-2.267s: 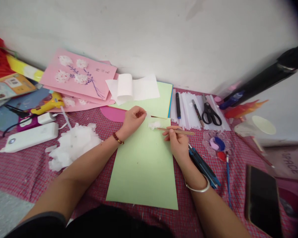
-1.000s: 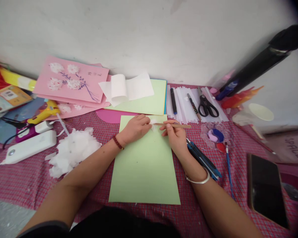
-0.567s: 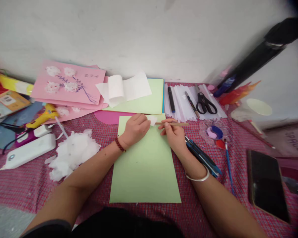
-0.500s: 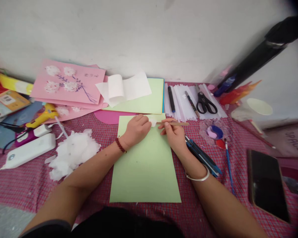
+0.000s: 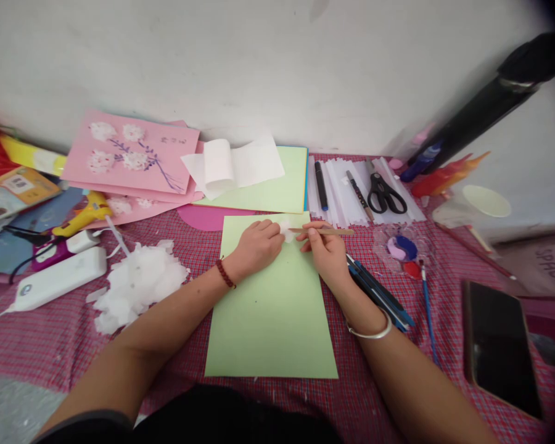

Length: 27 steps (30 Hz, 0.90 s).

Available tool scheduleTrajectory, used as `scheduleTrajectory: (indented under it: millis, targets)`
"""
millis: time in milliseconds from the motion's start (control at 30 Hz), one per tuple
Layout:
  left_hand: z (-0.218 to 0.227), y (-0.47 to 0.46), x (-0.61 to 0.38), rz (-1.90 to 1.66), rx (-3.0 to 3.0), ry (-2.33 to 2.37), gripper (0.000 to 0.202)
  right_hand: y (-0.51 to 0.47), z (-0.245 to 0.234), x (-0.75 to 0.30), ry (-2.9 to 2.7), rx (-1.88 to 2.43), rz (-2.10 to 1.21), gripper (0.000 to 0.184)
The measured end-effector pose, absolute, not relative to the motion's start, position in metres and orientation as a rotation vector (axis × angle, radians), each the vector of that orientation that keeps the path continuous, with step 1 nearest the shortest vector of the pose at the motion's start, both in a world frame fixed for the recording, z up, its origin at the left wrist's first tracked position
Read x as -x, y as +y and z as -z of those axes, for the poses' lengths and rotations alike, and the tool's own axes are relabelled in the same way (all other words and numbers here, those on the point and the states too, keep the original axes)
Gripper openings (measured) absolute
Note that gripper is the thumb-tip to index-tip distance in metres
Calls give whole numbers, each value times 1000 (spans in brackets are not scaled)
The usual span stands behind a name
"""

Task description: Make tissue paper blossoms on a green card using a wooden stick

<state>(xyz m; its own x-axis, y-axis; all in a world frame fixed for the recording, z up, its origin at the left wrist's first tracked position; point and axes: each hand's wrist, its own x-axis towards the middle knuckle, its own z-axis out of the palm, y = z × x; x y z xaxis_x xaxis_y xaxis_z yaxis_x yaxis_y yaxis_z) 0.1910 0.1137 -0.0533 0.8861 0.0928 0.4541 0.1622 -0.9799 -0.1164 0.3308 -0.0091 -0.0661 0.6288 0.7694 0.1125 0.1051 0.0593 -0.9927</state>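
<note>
Over the top part of a pale green sheet of paper, my left hand is closed, its fingers gripping a small piece of white tissue paper. My right hand pinches a thin wooden stick that lies nearly level. The stick's left tip meets the tissue piece; whether it presses into it or only touches, I cannot tell. A heap of white tissue pieces lies left of my left forearm.
Pink cards with tissue flowers and a tissue roll lie at the back. On the left are a yellow glue gun and a white power strip. Scissors, pens, a paint palette, a brush and a phone lie right.
More of the white tissue piece now shows beside my left fingers, below the stick's tip. Both hands keep their grips, and the view has shifted very slightly.
</note>
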Motion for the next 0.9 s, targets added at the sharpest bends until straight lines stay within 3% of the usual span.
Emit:
scheduleTrajectory:
  millis: [633,733,900]
  targets:
    - [54,113,-192,580,2941,-301,20,-18,64,-326,-952,1501,-427,19]
    - [52,113,-189,750,3070,-328,13,-17,65,-328,-1028,1560,-399,19]
    - [48,121,-187,1340,3305,-727,22,-19,69,-329,-1142,1615,-387,18]
